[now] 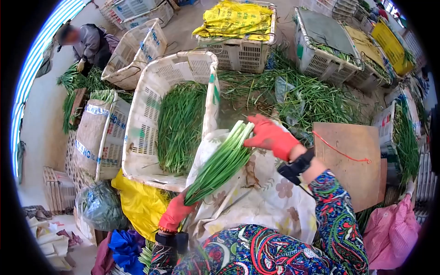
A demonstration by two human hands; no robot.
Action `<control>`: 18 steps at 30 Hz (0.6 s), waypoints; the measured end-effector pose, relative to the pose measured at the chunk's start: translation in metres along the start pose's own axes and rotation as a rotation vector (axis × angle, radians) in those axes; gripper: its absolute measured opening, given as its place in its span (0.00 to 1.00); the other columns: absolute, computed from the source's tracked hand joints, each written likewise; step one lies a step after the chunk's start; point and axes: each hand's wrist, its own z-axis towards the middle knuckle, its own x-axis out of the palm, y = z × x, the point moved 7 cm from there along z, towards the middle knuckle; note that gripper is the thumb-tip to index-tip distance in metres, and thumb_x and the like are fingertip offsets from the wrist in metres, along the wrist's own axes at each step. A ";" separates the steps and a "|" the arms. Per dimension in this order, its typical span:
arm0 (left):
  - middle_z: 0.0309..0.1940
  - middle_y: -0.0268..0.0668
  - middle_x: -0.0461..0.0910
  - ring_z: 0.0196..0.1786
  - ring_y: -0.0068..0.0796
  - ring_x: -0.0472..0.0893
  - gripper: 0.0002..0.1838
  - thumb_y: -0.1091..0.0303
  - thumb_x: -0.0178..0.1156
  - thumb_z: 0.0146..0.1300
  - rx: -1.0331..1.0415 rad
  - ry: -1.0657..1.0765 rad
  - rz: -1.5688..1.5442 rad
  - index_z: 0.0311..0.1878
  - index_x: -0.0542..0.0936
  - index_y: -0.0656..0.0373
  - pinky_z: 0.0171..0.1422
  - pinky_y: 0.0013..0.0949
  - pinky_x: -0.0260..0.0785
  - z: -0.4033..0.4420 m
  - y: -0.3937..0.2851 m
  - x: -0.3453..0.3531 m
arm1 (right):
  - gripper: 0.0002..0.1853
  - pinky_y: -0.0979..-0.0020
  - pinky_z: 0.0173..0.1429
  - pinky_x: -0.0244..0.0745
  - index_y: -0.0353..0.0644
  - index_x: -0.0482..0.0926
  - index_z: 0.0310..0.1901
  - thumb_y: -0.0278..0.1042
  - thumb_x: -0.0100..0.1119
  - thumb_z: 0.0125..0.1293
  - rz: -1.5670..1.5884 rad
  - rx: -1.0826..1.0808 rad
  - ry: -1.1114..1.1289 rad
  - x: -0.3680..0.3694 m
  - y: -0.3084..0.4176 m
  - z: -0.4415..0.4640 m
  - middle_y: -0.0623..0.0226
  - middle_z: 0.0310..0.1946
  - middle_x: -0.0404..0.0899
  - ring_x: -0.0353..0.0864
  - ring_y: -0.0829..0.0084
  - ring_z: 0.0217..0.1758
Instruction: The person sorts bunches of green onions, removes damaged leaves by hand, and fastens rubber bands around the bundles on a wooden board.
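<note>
A bunch of garlic chives (224, 158) lies slantwise over my lap, its white stem ends up and right, its green leaf tips down and left. My left hand (176, 213), in a red glove, is closed round the leafy end. At the white ends, my right hand (274, 137), also red-gloved, has its thumb and fingers round the stems. Beneath the bunch a pale flowered cloth (284, 192) covers my lap. Just beyond my left hand stands a white plastic crate (142, 117) with many chives (181, 128) laid inside.
Loose chives (316, 94) litter the floor ahead. On the right are a brown board (350, 160) with a red tie (341, 149) and a crate of chives (405, 142). A yellow sack (142, 201) lies at left. Another person (89, 43) crouches at far left.
</note>
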 end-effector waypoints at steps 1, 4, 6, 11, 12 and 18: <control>0.35 0.32 0.78 0.30 0.18 0.75 0.31 0.73 0.59 0.54 -0.017 0.018 -0.023 0.63 0.63 0.56 0.36 0.25 0.70 0.000 0.002 0.001 | 0.24 0.68 0.58 0.63 0.43 0.78 0.44 0.50 0.59 0.49 0.053 0.073 0.071 0.017 -0.009 0.005 0.52 0.47 0.74 0.67 0.57 0.56; 0.36 0.32 0.78 0.31 0.16 0.75 0.31 0.73 0.59 0.54 -0.037 -0.014 0.081 0.63 0.62 0.55 0.37 0.24 0.70 -0.002 -0.006 0.002 | 0.18 0.65 0.47 0.71 0.42 0.79 0.38 0.47 0.57 0.51 0.070 -0.008 0.065 0.040 -0.025 0.007 0.52 0.35 0.78 0.75 0.54 0.42; 0.36 0.32 0.78 0.30 0.15 0.75 0.32 0.72 0.61 0.53 0.052 -0.043 0.116 0.63 0.63 0.55 0.36 0.23 0.69 0.001 0.000 -0.001 | 0.16 0.64 0.43 0.72 0.43 0.80 0.36 0.45 0.55 0.53 0.041 0.001 0.055 0.037 -0.024 0.004 0.53 0.31 0.78 0.77 0.54 0.37; 0.38 0.34 0.78 0.36 0.18 0.75 0.34 0.70 0.63 0.50 0.055 -0.070 0.041 0.63 0.63 0.55 0.42 0.24 0.69 -0.001 -0.011 0.003 | 0.11 0.65 0.48 0.71 0.47 0.78 0.36 0.40 0.54 0.53 -0.381 -0.257 -0.091 -0.015 -0.004 0.001 0.62 0.29 0.80 0.78 0.62 0.35; 0.39 0.34 0.79 0.37 0.19 0.76 0.35 0.70 0.63 0.50 0.035 -0.059 0.019 0.63 0.63 0.55 0.43 0.25 0.69 -0.001 -0.012 0.004 | 0.10 0.66 0.50 0.71 0.48 0.78 0.36 0.39 0.54 0.53 -0.434 -0.388 -0.147 -0.024 -0.003 -0.002 0.63 0.29 0.80 0.79 0.63 0.35; 0.39 0.44 0.79 0.37 0.35 0.80 0.34 0.69 0.62 0.50 0.282 -0.241 0.393 0.63 0.63 0.50 0.40 0.33 0.71 -0.007 -0.026 0.001 | 0.08 0.59 0.33 0.72 0.43 0.75 0.36 0.32 0.48 0.57 -0.398 -0.334 -0.720 -0.206 -0.059 0.001 0.52 0.27 0.76 0.78 0.54 0.32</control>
